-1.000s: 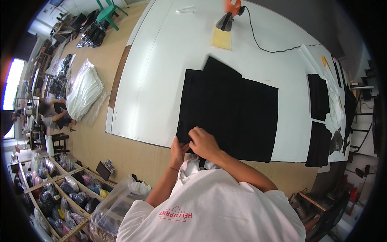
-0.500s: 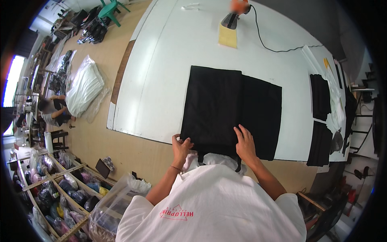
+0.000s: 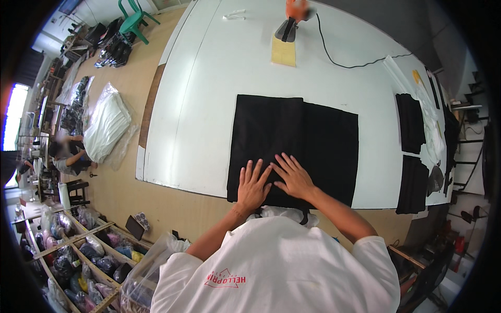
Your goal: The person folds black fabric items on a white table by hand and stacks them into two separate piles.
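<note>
A black folded cloth (image 3: 323, 151) lies flat at the near edge of the white table (image 3: 203, 115). Its left part is doubled over, with a fold line running away from me near the middle. My left hand (image 3: 253, 185) rests palm down on the near part of the doubled layer, fingers spread. Close beside it, my right hand (image 3: 293, 177) also lies flat on the cloth, fingers stretched toward the far left. The fingertips of the two hands nearly meet. Neither hand grips anything.
At the far side an orange iron (image 3: 292, 21) stands by a yellow pad (image 3: 283, 52), its black cord (image 3: 339, 64) trailing right. Folded black cloths (image 3: 412, 182) lie along the table's right side. On the left floor, a person (image 3: 70, 156) sits beside a bagged white bundle (image 3: 107, 128).
Both hands have moved inward from the near left corner and the fold line onto the middle of the doubled layer. My left fingers have opened out flat. The view has shifted slightly.
</note>
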Demonstrator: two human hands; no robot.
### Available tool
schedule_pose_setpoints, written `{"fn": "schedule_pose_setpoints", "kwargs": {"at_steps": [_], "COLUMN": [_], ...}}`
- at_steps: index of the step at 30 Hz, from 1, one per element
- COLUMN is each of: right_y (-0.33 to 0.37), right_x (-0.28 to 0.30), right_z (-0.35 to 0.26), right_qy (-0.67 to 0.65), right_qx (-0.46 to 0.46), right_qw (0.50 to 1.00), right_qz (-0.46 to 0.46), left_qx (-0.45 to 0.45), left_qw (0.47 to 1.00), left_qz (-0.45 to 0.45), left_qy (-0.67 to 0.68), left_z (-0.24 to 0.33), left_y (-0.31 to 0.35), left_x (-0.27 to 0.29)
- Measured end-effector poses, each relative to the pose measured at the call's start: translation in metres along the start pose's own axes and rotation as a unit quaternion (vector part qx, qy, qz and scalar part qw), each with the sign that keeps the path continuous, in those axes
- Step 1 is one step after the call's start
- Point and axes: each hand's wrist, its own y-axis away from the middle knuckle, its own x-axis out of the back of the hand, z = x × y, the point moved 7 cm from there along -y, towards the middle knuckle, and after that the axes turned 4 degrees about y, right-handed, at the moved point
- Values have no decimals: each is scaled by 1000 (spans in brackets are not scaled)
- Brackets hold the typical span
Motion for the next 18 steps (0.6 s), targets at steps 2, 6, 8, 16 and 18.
{"fn": "schedule_pose_setpoints", "kwargs": {"at_steps": [2,6,8,16,18], "right_y": [-33,-89,-103,-60,-5], "right_x": [-5,13,16,55,34], "right_z": [33,117,148,156,91], "right_qy": [44,63,56,21,70], "right_qx": [-13,-113,-165,-140,-1], "right_qw": [999,985,976,978,997], "right_qz": [24,111,134,154,27], "left_qx": [-35,-19,-22,-86,-89], "left_qw": [997,994,992,973,976], "left_qz": [-44,-90,-99,-209,-196], "left_qy": [-58,-60,-74,-51,-27], "left_z": [-2,-5,-8,-31,-40], "left_y": [-8,-7,-5,19,24], "left_x": [-19,-22,-21,5,8]}}
